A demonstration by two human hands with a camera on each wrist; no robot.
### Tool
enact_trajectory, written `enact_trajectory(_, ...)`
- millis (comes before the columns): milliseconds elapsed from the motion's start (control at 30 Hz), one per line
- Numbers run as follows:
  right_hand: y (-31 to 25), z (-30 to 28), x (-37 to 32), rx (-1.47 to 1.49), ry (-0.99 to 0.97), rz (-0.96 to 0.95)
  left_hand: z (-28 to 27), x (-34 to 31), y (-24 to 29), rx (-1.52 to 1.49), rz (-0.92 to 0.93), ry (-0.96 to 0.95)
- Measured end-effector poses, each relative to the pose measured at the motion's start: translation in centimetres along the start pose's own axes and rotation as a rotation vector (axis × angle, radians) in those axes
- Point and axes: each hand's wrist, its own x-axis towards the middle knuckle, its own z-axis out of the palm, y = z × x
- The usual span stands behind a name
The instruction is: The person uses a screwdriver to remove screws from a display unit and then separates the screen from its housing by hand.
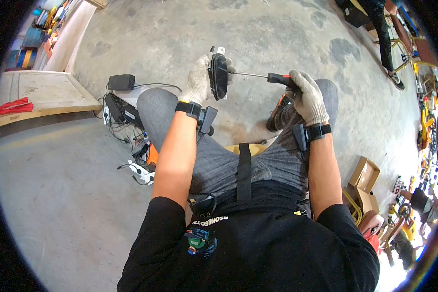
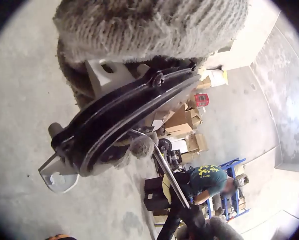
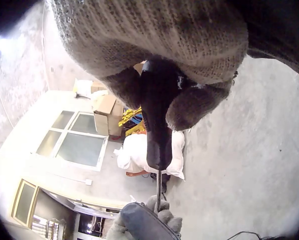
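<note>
My gloved left hand (image 1: 198,82) grips a black, oval-faced part (image 1: 219,76) upright above the knees. In the left wrist view this part (image 2: 112,117) has ribbed edges, a screw (image 2: 160,79) near one end and pale tabs (image 2: 59,176) sticking out. A screwdriver (image 1: 279,79) with a black and red handle is held level in my gloved right hand (image 1: 308,96). Its shaft points left, and the tip end is hidden behind the part and the left fingers. In the right wrist view, fingers wrap the dark handle (image 3: 157,122).
A black box-shaped device (image 1: 121,82), cables and a white bracket (image 1: 140,171) lie left of the knees. Farther left, red gloves (image 1: 14,106) rest on a wooden board (image 1: 58,92). Open cardboard boxes (image 1: 365,175) stand at the right. Another person (image 1: 382,34) is at the upper right.
</note>
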Motion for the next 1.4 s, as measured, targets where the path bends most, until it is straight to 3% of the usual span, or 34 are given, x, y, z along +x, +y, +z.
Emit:
enact_trajectory(233,0.1,-0.1,0.3,0.056,0.032,0.011,-0.7,0.6,-0.7,0.094,-0.036,0.06)
enact_trajectory(400,0.1,-0.1,0.3,0.107,0.022,0.006,-1.1,1.1,-1.0,0.258,-0.107,0.0)
enact_trajectory(1033,-0.1,0.0,0.0,0.122,-0.021,-0.023,-0.6,0.1,-1.2,0.338,-0.06,0.023)
enact_trajectory(1233,-0.2,-0.1,0.1,0.113,-0.012,-0.012,-2.2,1.8,-1.3,0.107,-0.055,0.047)
enact_trajectory(1300,-0.2,-0.1,0.1,0.124,-0.014,0.009,-1.9,1.7,-1.0,0.052,-0.03,0.14)
enact_trajectory(1400,-0.8,0.2,-0.3,0.027,-0.037,-0.037,-2.0,1.4,-0.7,-0.092,-0.085,0.029)
